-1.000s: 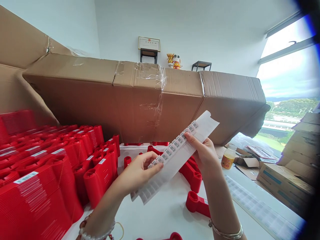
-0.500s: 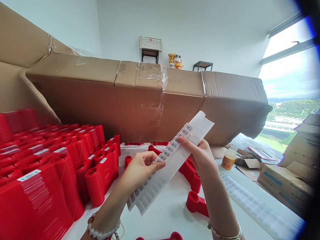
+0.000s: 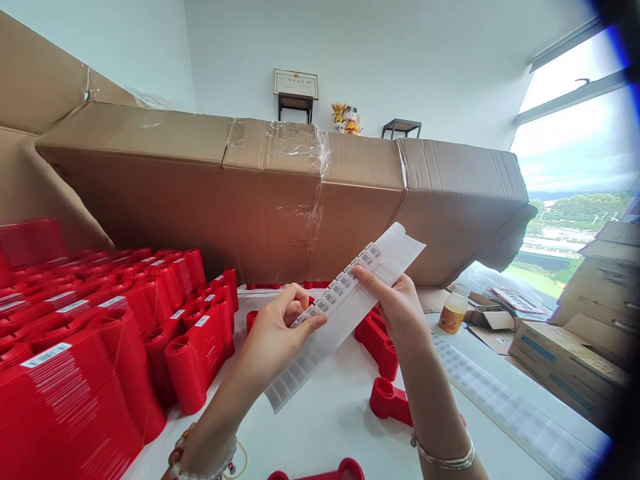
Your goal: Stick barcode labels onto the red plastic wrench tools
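A long white backing strip (image 3: 350,313) with a row of small barcode stickers slants across the middle, above the white table. My right hand (image 3: 397,303) grips the strip near its upper end, thumb on the sticker row. My left hand (image 3: 277,337) pinches one barcode sticker on the lower half of the strip between thumb and forefinger. Stacks of red plastic pieces (image 3: 100,340), some with barcode labels on top, fill the left side. Loose red pieces (image 3: 387,400) lie on the table under my hands.
A long taped cardboard box (image 3: 280,193) runs across the back. A peeled sticker sheet (image 3: 505,407) lies on the table at the right. A small yellow bottle (image 3: 453,313) and cardboard boxes (image 3: 565,360) sit by the window.
My left hand slid up the strip and now pinches a sticker higher on the row. The strip dropped slightly; my right hand kept its grip.
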`<control>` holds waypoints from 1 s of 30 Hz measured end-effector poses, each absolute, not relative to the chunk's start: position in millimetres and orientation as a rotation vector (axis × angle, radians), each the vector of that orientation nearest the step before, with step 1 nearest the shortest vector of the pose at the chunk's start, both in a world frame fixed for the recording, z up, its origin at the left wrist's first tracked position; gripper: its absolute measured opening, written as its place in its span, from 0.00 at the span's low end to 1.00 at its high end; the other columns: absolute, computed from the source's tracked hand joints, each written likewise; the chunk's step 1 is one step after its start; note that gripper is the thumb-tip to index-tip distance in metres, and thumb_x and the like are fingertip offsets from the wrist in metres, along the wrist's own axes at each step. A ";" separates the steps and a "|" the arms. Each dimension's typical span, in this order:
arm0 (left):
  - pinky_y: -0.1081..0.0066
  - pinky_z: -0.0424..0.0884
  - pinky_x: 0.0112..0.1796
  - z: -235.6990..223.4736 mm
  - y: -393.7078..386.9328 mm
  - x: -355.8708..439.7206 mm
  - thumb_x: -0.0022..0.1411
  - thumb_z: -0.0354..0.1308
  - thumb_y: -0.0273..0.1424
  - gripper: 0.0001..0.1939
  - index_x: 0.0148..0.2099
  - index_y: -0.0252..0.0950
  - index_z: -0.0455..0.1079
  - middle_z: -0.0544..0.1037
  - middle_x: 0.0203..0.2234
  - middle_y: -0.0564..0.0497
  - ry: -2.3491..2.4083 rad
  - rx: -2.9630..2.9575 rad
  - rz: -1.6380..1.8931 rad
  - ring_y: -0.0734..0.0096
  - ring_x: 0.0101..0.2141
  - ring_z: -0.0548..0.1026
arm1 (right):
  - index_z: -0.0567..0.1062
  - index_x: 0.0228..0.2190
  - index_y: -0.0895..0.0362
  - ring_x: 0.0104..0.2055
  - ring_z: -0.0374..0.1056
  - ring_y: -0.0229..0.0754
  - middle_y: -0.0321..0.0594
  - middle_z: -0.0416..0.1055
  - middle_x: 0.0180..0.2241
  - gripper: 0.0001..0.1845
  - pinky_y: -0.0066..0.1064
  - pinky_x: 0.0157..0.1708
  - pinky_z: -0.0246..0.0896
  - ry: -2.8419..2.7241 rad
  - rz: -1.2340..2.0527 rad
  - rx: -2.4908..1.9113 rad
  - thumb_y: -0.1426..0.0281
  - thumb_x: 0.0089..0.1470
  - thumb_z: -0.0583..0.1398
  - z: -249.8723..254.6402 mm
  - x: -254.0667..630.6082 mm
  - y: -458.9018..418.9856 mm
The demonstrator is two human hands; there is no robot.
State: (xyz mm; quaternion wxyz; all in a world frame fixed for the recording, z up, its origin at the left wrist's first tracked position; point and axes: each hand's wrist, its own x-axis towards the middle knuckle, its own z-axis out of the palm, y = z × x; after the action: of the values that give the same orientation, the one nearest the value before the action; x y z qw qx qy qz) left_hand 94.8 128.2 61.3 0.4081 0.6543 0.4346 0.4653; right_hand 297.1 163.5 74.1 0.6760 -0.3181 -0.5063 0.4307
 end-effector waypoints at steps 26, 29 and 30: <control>0.55 0.69 0.51 -36.3 74.4 96.8 0.63 0.60 0.27 0.10 0.47 0.35 0.72 0.75 0.49 0.43 1.445 2.242 -0.009 0.51 0.51 0.73 | 0.81 0.40 0.54 0.42 0.78 0.51 0.45 0.81 0.40 0.14 0.42 0.39 0.75 -0.996 0.289 -0.799 0.66 0.50 0.71 86.7 379.5 152.3; 0.54 0.69 0.51 -58.8 59.9 107.0 0.60 0.57 0.22 0.12 0.46 0.34 0.73 0.75 0.51 0.40 1.486 2.230 -0.112 0.48 0.52 0.73 | 0.81 0.40 0.54 0.41 0.78 0.52 0.44 0.81 0.40 0.13 0.44 0.38 0.75 -1.017 0.301 -0.787 0.65 0.51 0.71 86.9 381.6 150.5; 0.54 0.69 0.52 -62.0 57.9 110.0 0.60 0.55 0.21 0.13 0.46 0.34 0.73 0.75 0.51 0.40 1.494 2.231 -0.136 0.48 0.53 0.73 | 0.81 0.39 0.54 0.41 0.78 0.51 0.43 0.81 0.40 0.13 0.44 0.39 0.76 -1.024 0.299 -0.783 0.65 0.51 0.70 87.1 379.0 151.0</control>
State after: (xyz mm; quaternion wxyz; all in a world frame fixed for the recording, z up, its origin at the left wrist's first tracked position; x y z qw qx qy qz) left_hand 110.0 57.9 -62.0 0.2247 0.8086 0.5416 -0.0493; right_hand 379.0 151.0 87.1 0.7889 -0.3636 -0.4755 0.1389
